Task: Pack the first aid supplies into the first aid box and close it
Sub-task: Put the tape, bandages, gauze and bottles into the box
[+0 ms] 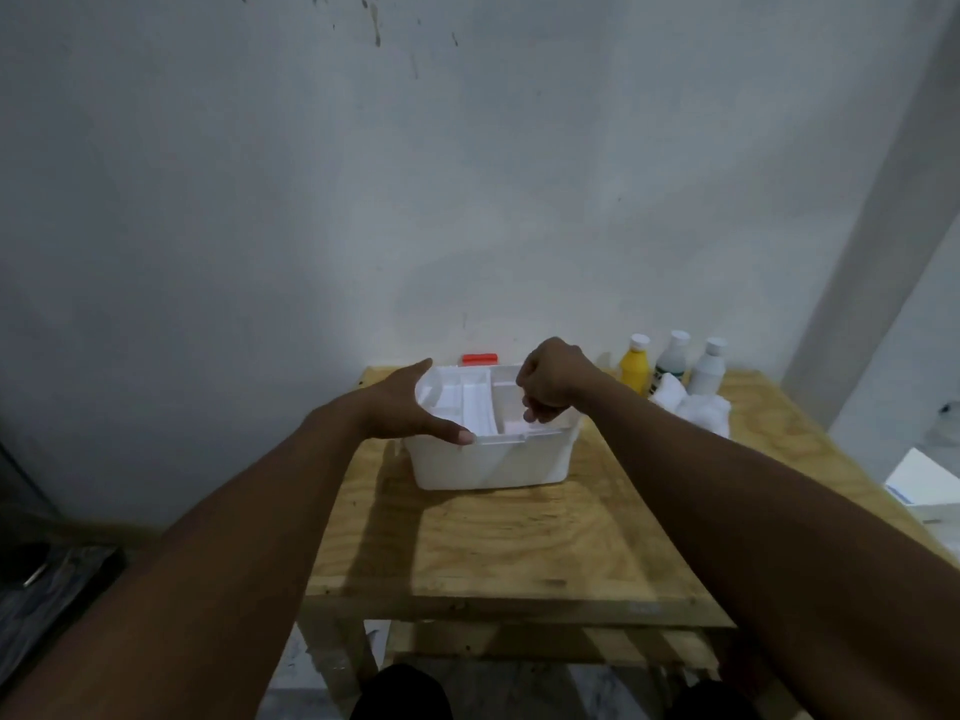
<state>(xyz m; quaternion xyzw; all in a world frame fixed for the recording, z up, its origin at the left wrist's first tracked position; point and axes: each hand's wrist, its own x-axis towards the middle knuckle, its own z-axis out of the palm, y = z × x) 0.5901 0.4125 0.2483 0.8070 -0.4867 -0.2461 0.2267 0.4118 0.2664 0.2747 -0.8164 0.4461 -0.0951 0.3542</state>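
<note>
1. The counter (509, 553), a plywood top on a wooden frame, is standing against a stained grey-white wall (363, 200). A white column is running up the right side of the room.
2. One first aid box (488, 462), white and lidless on top, is sitting at the far middle of the counter. One white divided tray (467, 397) is lying inside it, and one red latch (480, 359) is showing behind its far rim.
3. Three bottles are standing upright at the far right by the wall: one yellow bottle (635, 367) and two white bottles (671, 358) (709, 368).
4. One bundle of white cotton (693, 407) is lying just in front of the bottles, beside the box.
5. The left hand (400, 407) is spanning the box's left end, its grip spread wide, with straight fingers at the far corner and the thumb resting on the near rim.
6. The right hand (553, 379) is hanging over the tray's right compartment with its grip curled downward. Whether it is holding anything cannot be told, as the fingertips are blurring into the white tray.
</note>
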